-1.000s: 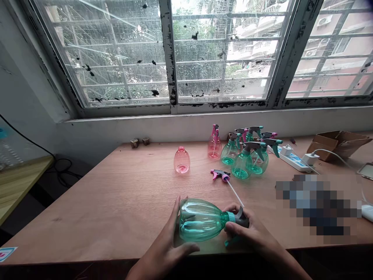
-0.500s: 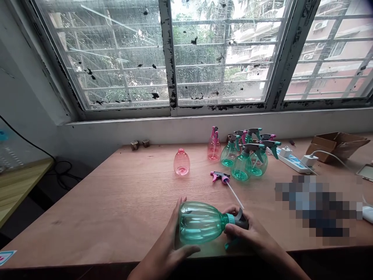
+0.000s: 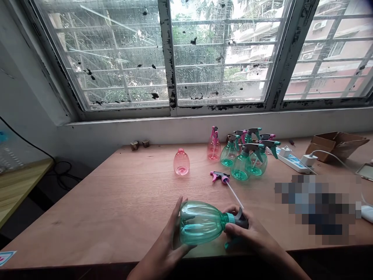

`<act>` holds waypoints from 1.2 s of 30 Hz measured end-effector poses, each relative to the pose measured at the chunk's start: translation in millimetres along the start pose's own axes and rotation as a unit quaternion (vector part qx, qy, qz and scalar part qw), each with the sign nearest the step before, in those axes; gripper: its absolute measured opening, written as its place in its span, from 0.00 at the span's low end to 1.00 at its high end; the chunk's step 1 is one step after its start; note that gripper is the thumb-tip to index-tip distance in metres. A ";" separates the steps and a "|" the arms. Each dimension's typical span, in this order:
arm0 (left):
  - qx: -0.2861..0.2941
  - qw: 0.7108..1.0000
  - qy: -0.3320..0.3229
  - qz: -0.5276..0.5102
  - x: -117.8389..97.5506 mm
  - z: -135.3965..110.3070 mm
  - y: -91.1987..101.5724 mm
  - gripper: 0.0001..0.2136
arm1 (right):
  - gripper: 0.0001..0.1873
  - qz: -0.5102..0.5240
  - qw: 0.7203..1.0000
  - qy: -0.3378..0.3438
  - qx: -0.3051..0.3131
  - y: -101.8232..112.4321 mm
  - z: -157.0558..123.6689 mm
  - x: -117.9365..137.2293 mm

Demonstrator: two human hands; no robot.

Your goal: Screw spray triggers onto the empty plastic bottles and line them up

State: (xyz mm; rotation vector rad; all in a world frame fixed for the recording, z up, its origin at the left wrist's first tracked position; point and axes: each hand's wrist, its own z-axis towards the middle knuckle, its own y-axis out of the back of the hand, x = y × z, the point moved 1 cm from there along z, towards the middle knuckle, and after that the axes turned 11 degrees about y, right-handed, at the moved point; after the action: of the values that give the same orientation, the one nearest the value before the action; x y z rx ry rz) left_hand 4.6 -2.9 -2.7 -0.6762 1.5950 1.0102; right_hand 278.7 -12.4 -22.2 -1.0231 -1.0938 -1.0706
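A green see-through spray bottle [image 3: 201,222] lies sideways between my hands above the table's front edge. My left hand [image 3: 171,233] cups its base, fingers behind and thumb underneath. At the neck, my right hand [image 3: 243,225] is closed round the teal collar and dark sprayer head; the teal trigger hangs below. Just beyond lies a loose pink-and-black spray nozzle [image 3: 220,177] with a white dip tube. Farther back stands a pink bottle [image 3: 182,162] without a sprayer.
Several green spray bottles [image 3: 240,167] and pink ones [image 3: 213,149] stand grouped at the back. To their right are a white power strip [image 3: 294,161] with plugs and a cardboard box [image 3: 335,146]. Two small metallic blocks [image 3: 135,145] sit by the wall. A blurred patch covers the table's right side.
The green bottle has rolled slightly about its length, and my left thumb has drawn in under its base. My right hand keeps its hold on the neck.
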 end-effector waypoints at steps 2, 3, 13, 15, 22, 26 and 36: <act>0.008 1.000 0.003 -0.015 -1.3 -0.7 -0.2 0.49 | 0.24 0.002 1.000 0.000 -0.001 0.4 -0.1 -0.3; 0.012 1.000 0.007 -0.021 -1.5 -1.2 0.2 0.51 | 0.24 0.000 1.000 0.002 -0.001 0.8 -0.1 -0.7; -0.001 0.999 0.002 -0.042 2.5 2.7 -0.3 0.46 | 0.23 0.011 1.000 0.006 0.017 1.2 0.7 -2.3; -0.001 0.999 0.005 -0.049 2.3 2.7 -0.6 0.48 | 0.23 0.016 1.000 0.004 0.022 0.8 0.9 -2.4; 0.001 0.999 0.017 -0.031 -1.6 -0.6 2.1 0.44 | 0.23 0.011 1.000 0.014 0.016 0.9 1.3 -3.7; -0.004 1.000 -0.002 -0.029 -0.5 0.9 0.7 0.45 | 0.23 0.021 1.000 0.009 0.016 0.2 0.8 -2.7; 0.004 1.000 0.012 -0.016 4.6 2.6 3.8 0.43 | 0.23 0.030 0.999 0.006 0.021 -0.3 0.8 -2.1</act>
State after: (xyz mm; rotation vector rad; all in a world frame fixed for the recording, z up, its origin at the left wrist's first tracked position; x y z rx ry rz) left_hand 1.4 1.5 -6.3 -0.7085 1.6038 0.9754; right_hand 278.0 -11.4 -24.1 -1.0097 -1.0650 -1.0008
